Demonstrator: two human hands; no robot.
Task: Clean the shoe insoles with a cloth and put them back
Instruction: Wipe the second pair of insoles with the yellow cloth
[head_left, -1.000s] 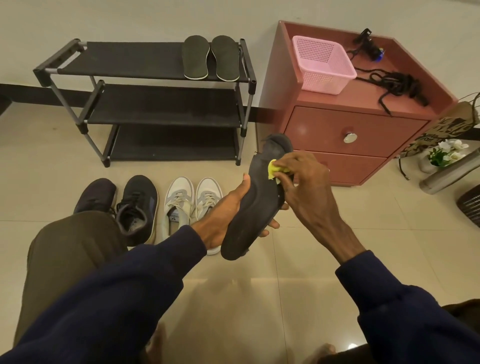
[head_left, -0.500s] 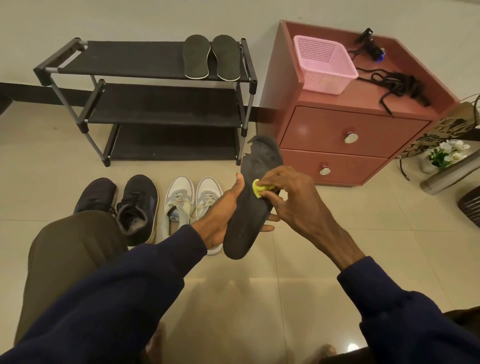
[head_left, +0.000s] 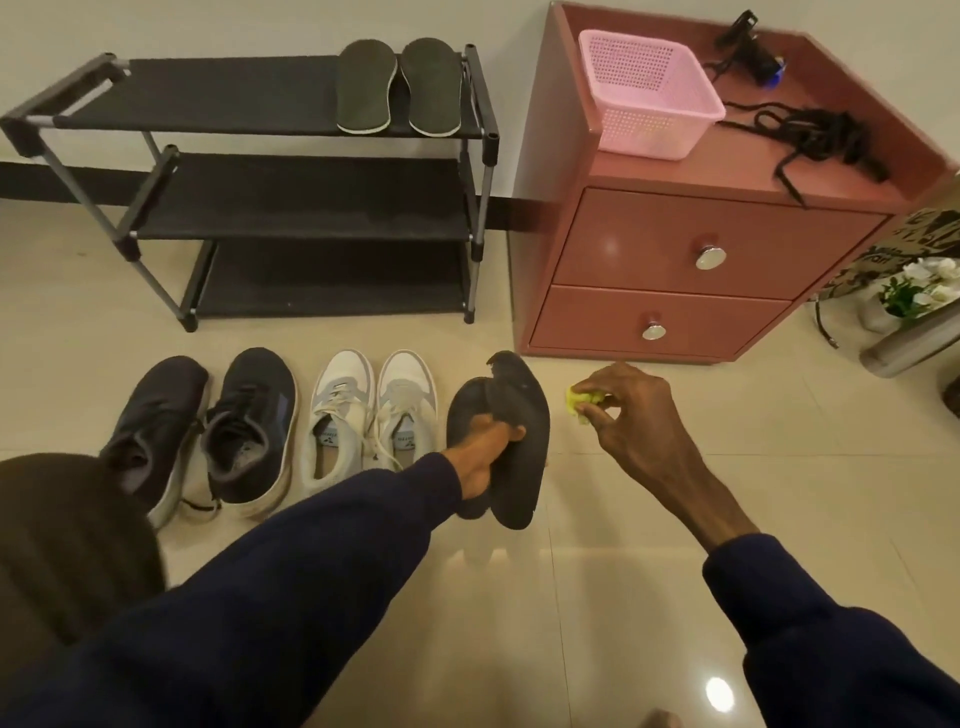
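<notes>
Two dark insoles (head_left: 524, 447) hung gripped in the left hand (head_left: 483, 452) beside the white sneakers (head_left: 371, 415); the right hand (head_left: 634, 431) pinched a yellow cloth (head_left: 582, 402) nearby. A slack grip risked dropping one.

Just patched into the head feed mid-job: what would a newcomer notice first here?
The left hand gripping a dark insole at centre, low over the floor, and beside it the right hand pinching a bright yellow cloth, apart from the insole. Next, the dark shoes and white shoes lined up on the floor to the left, and a pair of insoles on the shoe rack, top shelf.
</notes>
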